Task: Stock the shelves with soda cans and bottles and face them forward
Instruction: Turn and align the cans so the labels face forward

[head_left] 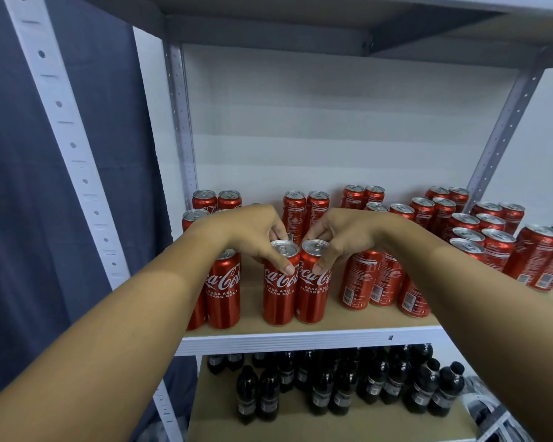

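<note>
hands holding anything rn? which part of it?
Yes. The left hand grips one front-row can around its top rim, thumb on the label. The right hand grips the neighbouring can the same way.

Both forearms reach forward, converging. Left hand [253, 232] palm-down, fingers curled, thumb pressed down front. Right hand [342, 236] mirrors it, fingers curled, thumb down. Hands nearly touching.

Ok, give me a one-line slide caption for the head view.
Left hand and right hand each grip a logo-forward red can at the shelf front; dark bottles below.
</note>
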Demonstrator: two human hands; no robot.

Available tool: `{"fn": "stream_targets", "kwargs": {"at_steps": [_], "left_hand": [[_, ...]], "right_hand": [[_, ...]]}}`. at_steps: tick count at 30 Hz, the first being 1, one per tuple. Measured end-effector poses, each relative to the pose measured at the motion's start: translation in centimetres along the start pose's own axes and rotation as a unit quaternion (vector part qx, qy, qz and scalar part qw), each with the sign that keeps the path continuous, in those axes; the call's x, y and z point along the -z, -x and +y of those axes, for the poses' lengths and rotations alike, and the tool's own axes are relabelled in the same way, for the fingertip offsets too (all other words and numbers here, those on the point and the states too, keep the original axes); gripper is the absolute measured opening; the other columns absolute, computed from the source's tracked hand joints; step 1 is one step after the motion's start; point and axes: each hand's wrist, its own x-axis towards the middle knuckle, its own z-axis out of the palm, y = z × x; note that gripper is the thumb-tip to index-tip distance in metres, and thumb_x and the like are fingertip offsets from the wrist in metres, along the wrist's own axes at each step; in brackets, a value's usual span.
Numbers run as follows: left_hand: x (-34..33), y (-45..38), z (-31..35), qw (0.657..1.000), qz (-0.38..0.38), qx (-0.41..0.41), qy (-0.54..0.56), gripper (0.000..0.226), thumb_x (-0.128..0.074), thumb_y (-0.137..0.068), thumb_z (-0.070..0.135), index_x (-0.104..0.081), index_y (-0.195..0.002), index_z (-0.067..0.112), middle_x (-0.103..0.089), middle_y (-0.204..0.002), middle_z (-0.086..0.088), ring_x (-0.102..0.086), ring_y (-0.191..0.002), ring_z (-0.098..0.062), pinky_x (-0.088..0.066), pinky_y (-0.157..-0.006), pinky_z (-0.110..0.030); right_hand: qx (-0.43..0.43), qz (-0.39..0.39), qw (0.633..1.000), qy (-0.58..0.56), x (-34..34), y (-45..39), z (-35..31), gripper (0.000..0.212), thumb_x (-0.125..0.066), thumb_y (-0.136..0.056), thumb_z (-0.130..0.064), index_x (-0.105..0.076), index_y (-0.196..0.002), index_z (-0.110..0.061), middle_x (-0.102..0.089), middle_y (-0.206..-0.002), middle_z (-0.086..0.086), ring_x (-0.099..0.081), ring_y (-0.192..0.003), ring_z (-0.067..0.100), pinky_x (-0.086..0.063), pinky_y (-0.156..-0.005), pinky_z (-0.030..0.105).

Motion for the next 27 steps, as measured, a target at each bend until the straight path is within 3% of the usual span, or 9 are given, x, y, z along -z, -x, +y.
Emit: {"fn": "stream_targets", "kwargs": {"at_steps": [6, 11, 15, 17, 19, 22, 27], "left_hand": [[0.4, -0.1, 0.3, 1.0, -0.017, 0.003, -0.006, 0.054, -0.094, -0.058, 0.053, -0.076, -0.101, 0.026, -0.077, -0.095, 0.013, -0.072, -0.092, -0.003, -0.059, -0.083, -0.025], [1.9, -1.0, 0.8, 1.0, 0.0, 0.003, 0.011, 0.061, -0.086, -0.057, 0.067, -0.075, -0.104, 0.03, -0.076, -0.098, 0.014, -0.072, -0.093, -0.002, -0.059, -0.084, -0.024], [3.5, -2.7, 0.9, 0.995, 0.021, 0.007, 0.094, 0.039, -0.074, -0.086, 0.05, -0.072, -0.111, 0.02, -0.075, -0.106, 0.002, -0.074, -0.094, -0.007, -0.061, -0.085, -0.026], [4.2, -4.1, 0.4, 0.996, 0.049, 0.013, 0.075, 0.03, -0.072, -0.092, 0.04, -0.072, -0.113, 0.018, -0.073, -0.109, 0.0, -0.074, -0.088, -0.007, -0.061, -0.082, -0.023], [4.7, -6.0, -0.3, 0.995, 0.092, 0.015, 0.036, 0.023, -0.073, -0.093, 0.034, -0.073, -0.111, 0.02, -0.073, -0.107, 0.0, -0.075, -0.086, -0.013, -0.062, -0.083, -0.029], [4.8, -9.0, -1.3, 0.991, 0.128, 0.039, -0.018, 0.03, -0.071, -0.093, 0.029, -0.07, -0.121, 0.018, -0.071, -0.117, -0.002, -0.071, -0.089, -0.017, -0.058, -0.092, -0.037], [4.8, -13.3, -2.7, 0.981, 0.138, 0.093, -0.098, 0.053, -0.073, -0.091, 0.043, -0.062, -0.133, 0.013, -0.064, -0.131, -0.006, -0.06, -0.116, -0.022, -0.049, -0.1, -0.034]], "right_hand": [[-0.005, -0.008, 1.0, 0.015, 0.2, -0.1, -0.2, 0.051, -0.091, -0.069, -0.017, -0.071, -0.116, -0.018, -0.077, -0.105, -0.005, -0.071, -0.104, 0.015, -0.059, -0.091, 0.037], [-0.007, -0.027, 0.999, 0.021, 1.4, -0.1, -0.7, 0.086, -0.092, -0.067, -0.03, -0.052, -0.143, -0.019, -0.061, -0.138, -0.004, -0.058, -0.124, 0.013, -0.052, -0.101, 0.034], [0.008, 0.021, 1.0, -0.019, 4.0, -0.6, -0.3, 0.058, -0.084, -0.077, -0.03, -0.064, -0.131, -0.02, -0.071, -0.121, -0.004, -0.066, -0.114, 0.01, -0.055, -0.091, 0.023], [0.01, 0.089, 0.996, -0.004, 5.6, -1.7, 0.6, 0.048, -0.083, -0.08, -0.029, -0.067, -0.125, -0.021, -0.073, -0.114, -0.003, -0.068, -0.109, 0.015, -0.057, -0.095, 0.033], [0.009, 0.146, 0.989, 0.008, 6.9, -3.1, 1.7, 0.041, -0.082, -0.082, -0.027, -0.069, -0.12, -0.019, -0.076, -0.105, -0.001, -0.072, -0.101, 0.018, -0.057, -0.096, 0.04], [0.0, 0.201, 0.977, 0.069, 8.3, -5.3, 3.2, 0.042, -0.079, -0.082, -0.025, -0.068, -0.122, -0.017, -0.076, -0.101, -0.001, -0.072, -0.095, 0.018, -0.056, -0.093, 0.037], [-0.013, 0.216, 0.963, 0.161, 10.0, -9.3, 4.8, 0.058, -0.081, -0.081, -0.034, -0.062, -0.132, -0.014, -0.067, -0.125, 0.002, -0.061, -0.116, 0.019, -0.045, -0.09, 0.025]]}}
